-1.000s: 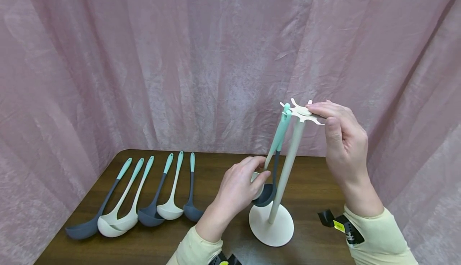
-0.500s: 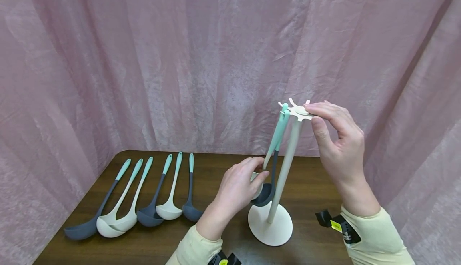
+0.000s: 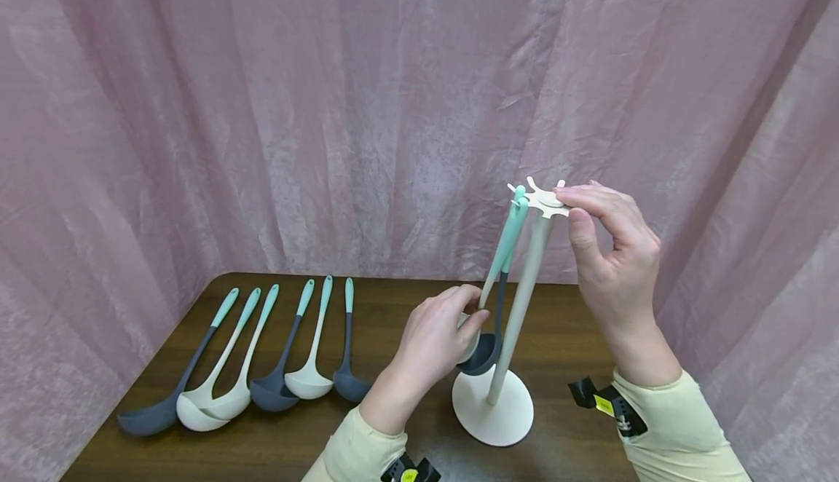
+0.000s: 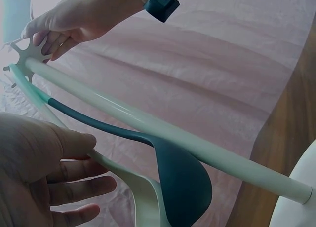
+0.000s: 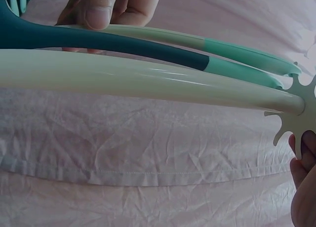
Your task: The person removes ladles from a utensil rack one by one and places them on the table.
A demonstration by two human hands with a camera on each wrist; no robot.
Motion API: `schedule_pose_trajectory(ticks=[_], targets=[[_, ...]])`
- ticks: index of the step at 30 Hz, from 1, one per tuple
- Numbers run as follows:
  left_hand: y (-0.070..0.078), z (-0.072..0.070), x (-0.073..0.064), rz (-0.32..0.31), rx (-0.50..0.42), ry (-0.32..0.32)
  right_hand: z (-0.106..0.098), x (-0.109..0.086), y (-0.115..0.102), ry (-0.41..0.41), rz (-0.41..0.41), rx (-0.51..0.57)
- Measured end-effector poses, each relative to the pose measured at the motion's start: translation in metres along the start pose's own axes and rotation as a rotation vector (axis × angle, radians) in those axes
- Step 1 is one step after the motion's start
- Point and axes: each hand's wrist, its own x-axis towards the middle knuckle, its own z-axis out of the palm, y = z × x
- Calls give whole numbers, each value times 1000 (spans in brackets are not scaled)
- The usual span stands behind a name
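Observation:
My left hand (image 3: 435,333) pinches the shaft of a white ladle (image 4: 121,172) with a mint handle. That handle's top end meets an arm of a white utensil stand (image 3: 527,285). Beside it hangs a dark grey ladle (image 3: 481,358), its mint end also at the hook wheel. My right hand (image 3: 616,263) grips the right side of the wheel, fingertips on top and thumb at the edge. In the right wrist view both ladles run alongside the pole. From the head view, my left fingers cover part of the white ladle's bowl.
Several ladles lie in a row on the brown table (image 3: 557,438), including a grey ladle (image 3: 151,418) at the far left and another grey ladle (image 3: 350,384) nearest my left forearm. The stand's round base (image 3: 494,424) rests on the table. A pink curtain (image 3: 419,103) hangs behind.
My right hand has shifted left, its thumb now nearer the pole at the hook wheel's edge. The left hand keeps its hold on the white ladle, nearly still.

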Motion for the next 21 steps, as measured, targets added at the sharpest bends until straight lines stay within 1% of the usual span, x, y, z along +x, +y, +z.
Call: schedule_pose_trajectory(ticks=[15, 21], targets=[[-1, 1, -1, 4, -1, 9, 1, -1, 1, 15, 3, 7], [-1, 0, -1, 18, 5, 9, 1, -1, 1, 20, 4, 3]])
